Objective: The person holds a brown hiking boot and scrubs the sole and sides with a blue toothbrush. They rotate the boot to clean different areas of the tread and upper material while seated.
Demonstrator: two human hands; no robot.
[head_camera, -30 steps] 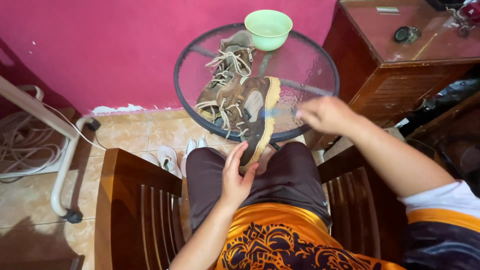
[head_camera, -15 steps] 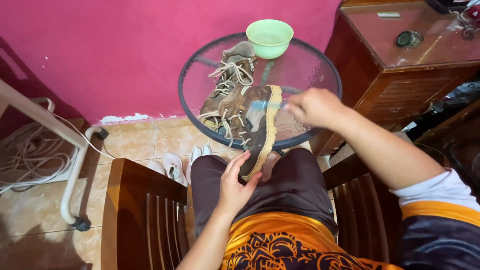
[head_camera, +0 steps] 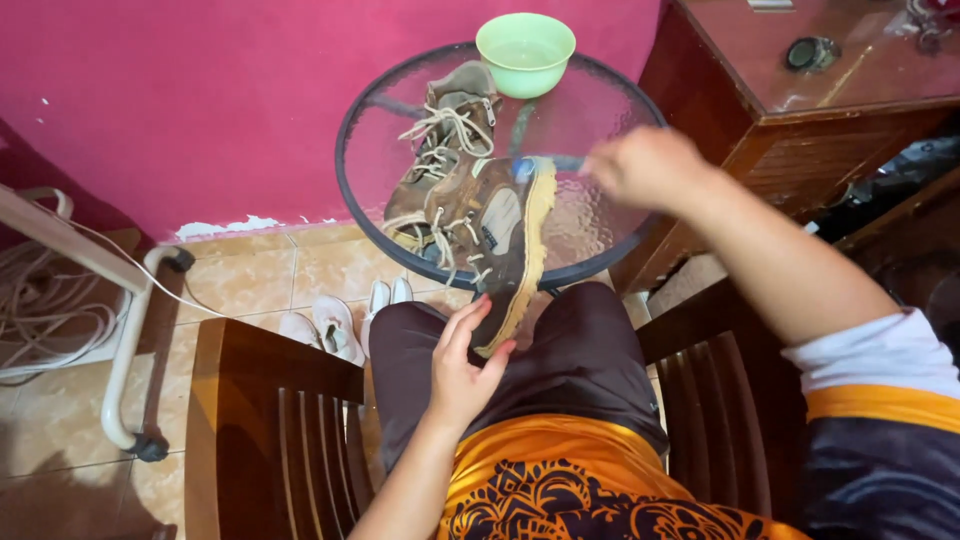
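Right hand [head_camera: 648, 165] has slid back toward three o'clock, its grip closed on a thin blue-tipped brush [head_camera: 548, 163] whose head sits at the toe of the brown boot [head_camera: 500, 240]. Left hand [head_camera: 462, 365] cups the boot's heel over the lap, so the long axis runs from six o'clock up toward twelve, toe over the glass tabletop [head_camera: 610, 110], the second boot [head_camera: 450, 130] lying behind at eleven o'clock.

Right hand [head_camera: 648, 165] motion-blurred — gripped tool [head_camera: 548, 163] indistinct; boot [head_camera: 505, 240] heel hidden behind left hand [head_camera: 462, 368].
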